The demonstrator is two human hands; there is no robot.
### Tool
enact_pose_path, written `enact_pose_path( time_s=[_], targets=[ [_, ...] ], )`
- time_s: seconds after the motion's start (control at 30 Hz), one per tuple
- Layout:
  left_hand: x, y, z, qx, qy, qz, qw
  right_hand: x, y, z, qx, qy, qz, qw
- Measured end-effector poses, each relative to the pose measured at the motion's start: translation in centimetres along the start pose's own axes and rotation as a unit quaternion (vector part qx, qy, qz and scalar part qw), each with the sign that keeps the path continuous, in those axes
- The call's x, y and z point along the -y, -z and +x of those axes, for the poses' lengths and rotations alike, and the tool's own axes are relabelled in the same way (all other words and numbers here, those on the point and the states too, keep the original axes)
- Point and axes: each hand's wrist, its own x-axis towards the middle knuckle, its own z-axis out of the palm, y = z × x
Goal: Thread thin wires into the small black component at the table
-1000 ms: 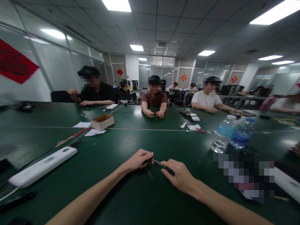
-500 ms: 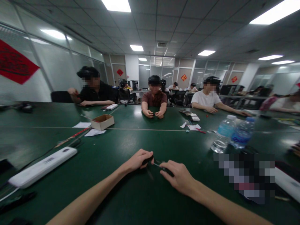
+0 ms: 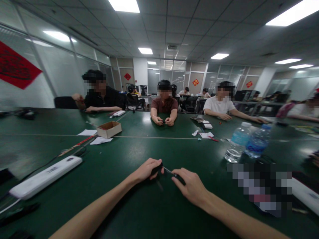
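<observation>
A slim dark object with a thin metal shaft [image 3: 169,172] spans the gap between the two hands, held just above the green table [image 3: 104,202]; it is too small to tell exactly what it is. The left hand [image 3: 147,171] has a closed grip on its dark left end, and the right hand [image 3: 191,187] grips the other end with curled fingers [image 3: 179,176]. A white power strip [image 3: 45,177] lies to the left, and two water bottles [image 3: 249,142] stand to the right. Farther off sits an open cardboard box [image 3: 109,129], and a person [image 3: 164,105] across the table holds something small.
</observation>
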Motion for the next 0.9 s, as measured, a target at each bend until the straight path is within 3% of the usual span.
enact_pose_path(
  time_s=[0.33,0.63,0.77,0.9],
  targets=[
    [-0.01,-0.03,-0.04,0.009,0.009,0.001,1.0,-0.23,-0.42,-0.02,-0.004,0.004,-0.014,1.0],
    [0.11,-0.67,0.08,-0.036,0.024,0.049,0.998,-0.42,-0.72,-0.32,-0.019,0.029,-0.091,0.995],
    [-0.19,-0.54,-0.17,-0.024,0.018,0.068,0.997,-0.37,-0.5,-0.45,-0.006,0.046,-0.109,0.993],
    [-0.58,-0.34,-0.53,0.022,0.018,0.075,0.997,-0.52,-0.04,-0.73,0.015,0.078,-0.123,0.989]
  ],
)
